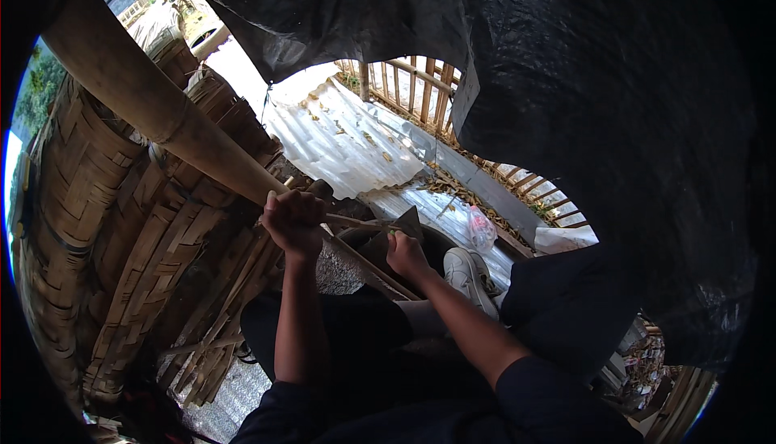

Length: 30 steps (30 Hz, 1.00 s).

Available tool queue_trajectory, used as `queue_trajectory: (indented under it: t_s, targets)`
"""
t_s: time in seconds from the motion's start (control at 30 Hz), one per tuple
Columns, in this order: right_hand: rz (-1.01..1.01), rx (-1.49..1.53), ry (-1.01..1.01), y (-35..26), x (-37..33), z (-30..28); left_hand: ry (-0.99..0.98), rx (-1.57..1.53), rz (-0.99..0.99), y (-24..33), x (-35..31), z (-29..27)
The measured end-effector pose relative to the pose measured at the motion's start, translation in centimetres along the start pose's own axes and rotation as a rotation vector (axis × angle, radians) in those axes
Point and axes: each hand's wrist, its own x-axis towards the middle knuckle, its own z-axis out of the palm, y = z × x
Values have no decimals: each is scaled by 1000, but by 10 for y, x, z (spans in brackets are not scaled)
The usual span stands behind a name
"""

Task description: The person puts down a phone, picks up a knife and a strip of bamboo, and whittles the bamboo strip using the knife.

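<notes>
My left hand [295, 219] is closed in a fist around a thin bamboo strip [353, 222], just below the near end of a thick bamboo pole [190, 125]. The strip slants across to my right hand [406, 255], whose fingers are pinched at its other end. Just beyond the right fingers stands a dark grey, pointed flat piece [410, 219]; its lower part is hidden and I cannot tell what it is. Below both hands is the curved rim of a dark round container [440, 239], partly covered by my arm.
Woven bamboo panels [89, 202] fill the left side. Corrugated metal sheets [347, 137] lie ahead, with a clear plastic bag [482, 230] on them. A white shoe [466, 277] is beside my right arm. A black tarp [598, 88] hangs at upper right, before a bamboo fence [416, 88].
</notes>
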Motion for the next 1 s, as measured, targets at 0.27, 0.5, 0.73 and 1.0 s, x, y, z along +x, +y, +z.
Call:
queue_trajectory:
  t_s: [0.27, 0.5, 0.73, 1.0]
  targets:
    - [69, 204, -97, -138, 17, -30, -95, 72, -14, -3, -6, 10]
    - [107, -140, -25, 4, 1, 10, -35, 10, -9, 1, 2, 4]
    - [138, 47, -114, -73, 19, 3, -138, 7, 68, 1, -5, 3]
    - [138, -84, -15, 5, 5, 19, -49, -64, 140, 0, -2, 5]
